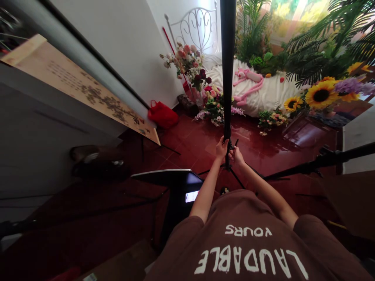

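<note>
A tall black light stand point(227, 78) rises through the middle of the view, its tripod legs point(236, 177) spread on the floor. My left hand point(222, 149) is closed around the lower pole, thumb up along it. On the other side, my right hand point(236, 156) has its fingers curled at the stand's clamp knob, close beside the pole. A short black lever point(236, 143) sticks up above that hand. The fingertips and most of the knob are hidden.
A black seat-like surface point(175, 187) with a lit phone point(191, 196) is at left. Another black stand point(316, 162) slants in from the right. Ahead are a white-draped bed point(272, 93), artificial flowers point(215, 103), sunflowers point(321, 93) and a red bag point(163, 114). A painted scroll point(88, 88) hangs left.
</note>
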{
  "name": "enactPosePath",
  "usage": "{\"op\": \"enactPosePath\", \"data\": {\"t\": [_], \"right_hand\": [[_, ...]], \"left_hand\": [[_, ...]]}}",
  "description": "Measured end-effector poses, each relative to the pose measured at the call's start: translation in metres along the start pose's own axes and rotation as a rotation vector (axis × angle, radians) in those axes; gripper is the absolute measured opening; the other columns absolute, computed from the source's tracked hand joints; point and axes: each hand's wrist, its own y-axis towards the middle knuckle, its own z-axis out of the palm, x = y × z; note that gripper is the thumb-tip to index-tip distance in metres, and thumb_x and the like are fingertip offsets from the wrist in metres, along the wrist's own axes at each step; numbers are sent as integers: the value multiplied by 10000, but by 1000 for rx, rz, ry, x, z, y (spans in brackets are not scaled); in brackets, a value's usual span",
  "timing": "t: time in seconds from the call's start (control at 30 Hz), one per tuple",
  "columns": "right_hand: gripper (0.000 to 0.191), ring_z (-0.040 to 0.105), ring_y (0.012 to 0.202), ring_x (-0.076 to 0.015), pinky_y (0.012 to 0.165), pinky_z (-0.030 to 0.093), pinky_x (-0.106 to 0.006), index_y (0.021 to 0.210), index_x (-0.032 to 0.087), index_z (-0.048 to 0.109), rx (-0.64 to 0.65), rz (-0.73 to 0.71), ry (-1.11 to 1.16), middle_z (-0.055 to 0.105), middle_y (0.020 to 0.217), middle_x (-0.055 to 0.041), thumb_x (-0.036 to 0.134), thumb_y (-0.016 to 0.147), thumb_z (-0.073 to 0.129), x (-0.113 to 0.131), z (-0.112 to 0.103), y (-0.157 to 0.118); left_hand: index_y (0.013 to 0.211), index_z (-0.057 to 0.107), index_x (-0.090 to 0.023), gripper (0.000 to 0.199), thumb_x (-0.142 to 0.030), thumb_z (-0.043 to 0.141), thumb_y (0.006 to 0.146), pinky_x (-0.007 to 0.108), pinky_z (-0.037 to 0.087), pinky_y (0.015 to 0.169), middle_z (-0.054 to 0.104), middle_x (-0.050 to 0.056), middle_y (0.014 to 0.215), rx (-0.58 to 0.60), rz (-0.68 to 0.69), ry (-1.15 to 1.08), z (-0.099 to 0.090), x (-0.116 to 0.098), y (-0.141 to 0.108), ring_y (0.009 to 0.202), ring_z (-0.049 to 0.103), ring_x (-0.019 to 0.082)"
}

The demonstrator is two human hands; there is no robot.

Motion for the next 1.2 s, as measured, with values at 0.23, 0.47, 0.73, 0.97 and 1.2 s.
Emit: {"op": "enactPosePath", "data": {"t": [0.23,0.47,0.73,0.97,1.2], "right_hand": [[402,179,295,-76,308,161,-179,520,228,205,68,169,436,253,342,56,275,919,204,13,10,-3],[177,449,400,-70,375,361,-150,697,203,483,23,199,451,548,535,34,240,866,448,-5,-42,-20],[107,527,456,-70,414,451,-147,686,199,527,-285,108,596,598,585,23,139,772,506,-27,-162,-76],[89,483,442,-57,373,384,-128,685,199,506,-409,-129,699,566,572,45,138,743,534,-12,-232,-152],[186,472,444,-78,318,285,-152,754,215,543,-557,-369,458,579,606,18,383,831,567,49,-268,-223]], "left_hand": [[1214,600,-179,479,-521,439,919,279,497,821,706,105,1076,-3,13,-36,3,-2,1,923,666,185],[1338,500,-201,502,-474,285,975,347,426,1038,577,120,1332,-107,14,40,10,14,-32,1249,536,201],[1199,557,-124,461,-449,319,973,404,452,1005,629,171,1206,132,-139,66,63,46,-106,1142,599,224],[1170,546,-152,414,-456,358,962,364,464,989,629,131,1184,515,149,-87,135,-22,-107,1093,609,191],[1265,502,-183,390,-400,379,965,372,410,1056,595,117,1264,851,537,-256,208,-124,-124,1199,545,194]]}}
